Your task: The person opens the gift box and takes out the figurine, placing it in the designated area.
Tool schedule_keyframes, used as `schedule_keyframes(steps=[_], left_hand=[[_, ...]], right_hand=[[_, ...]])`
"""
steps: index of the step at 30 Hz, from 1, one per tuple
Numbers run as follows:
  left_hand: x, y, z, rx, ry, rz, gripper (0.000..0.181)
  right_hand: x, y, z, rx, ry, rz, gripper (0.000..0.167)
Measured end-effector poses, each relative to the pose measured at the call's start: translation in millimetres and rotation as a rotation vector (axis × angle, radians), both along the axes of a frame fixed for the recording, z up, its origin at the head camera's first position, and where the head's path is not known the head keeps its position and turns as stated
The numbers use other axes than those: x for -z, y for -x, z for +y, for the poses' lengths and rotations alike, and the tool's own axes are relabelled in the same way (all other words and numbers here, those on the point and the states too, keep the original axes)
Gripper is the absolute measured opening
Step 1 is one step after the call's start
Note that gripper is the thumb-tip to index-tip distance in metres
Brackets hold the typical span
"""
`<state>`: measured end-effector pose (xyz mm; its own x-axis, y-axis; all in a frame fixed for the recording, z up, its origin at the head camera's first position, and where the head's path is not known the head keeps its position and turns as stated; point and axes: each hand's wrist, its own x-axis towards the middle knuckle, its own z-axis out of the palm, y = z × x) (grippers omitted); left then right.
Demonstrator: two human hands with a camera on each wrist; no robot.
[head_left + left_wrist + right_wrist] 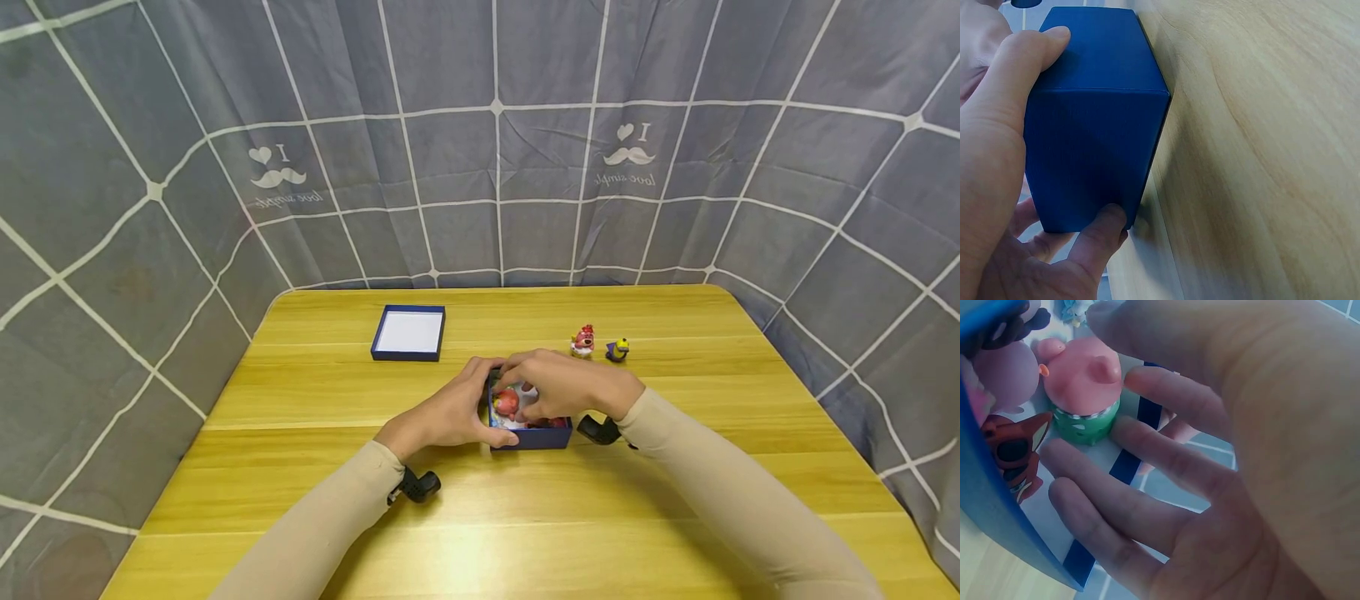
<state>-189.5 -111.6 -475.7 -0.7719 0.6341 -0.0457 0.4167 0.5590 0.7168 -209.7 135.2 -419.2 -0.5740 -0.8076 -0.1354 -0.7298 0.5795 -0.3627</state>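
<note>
A blue box (529, 439) without its lid stands on the table, small toy figures inside it. My left hand (447, 410) grips the box, its thumb on the near wall and its fingers round the left side and far corner. Inside the box, the fingers of my right hand (558, 385) are spread beside a pink figurine with a green base (1085, 381). Two fingertips lie close against this figurine; whether they press on it, I cannot tell. Nearby in the box are a reddish-brown figure with dark glasses (1015, 453) and a round pink figure (1010, 375).
A blue box lid (408, 332), white inside, lies at the back left of the wooden table (300, 467). Behind the right hand stand a red and white figurine (582, 341) and a small yellow and purple figurine (617, 350). A grey checked curtain (450, 167) surrounds the table.
</note>
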Motion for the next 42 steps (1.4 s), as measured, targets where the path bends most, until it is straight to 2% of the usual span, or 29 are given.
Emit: schedule_keyframes(steps=[5, 12, 19, 30, 42], left_hand=[[2.7, -3.0, 1.7, -0.001, 0.003, 0.021, 0.114], [7.8, -6.8, 5.9, -0.002, 0.000, 0.056, 0.111], [9.7, -5.8, 6.6, -0.003, -0.002, 0.041, 0.117], [9.9, -4.0, 8.4, -0.016, 0.011, 0.024, 0.122], [7.7, -0.9, 13.1, -0.027, -0.011, 0.026, 0.123]], right_hand=[[3.1, -1.1, 0, -0.011, 0.002, 0.001, 0.042], [6.2, -3.4, 1, -0.037, 0.022, -0.002, 0.026], [9.9, 0.7, -1, -0.041, 0.017, -0.009, 0.012], [14.0, 7.9, -3, -0.066, 0.039, -0.023, 0.016], [14.0, 15.3, 2, -0.033, 0.019, -0.088, 0.016]])
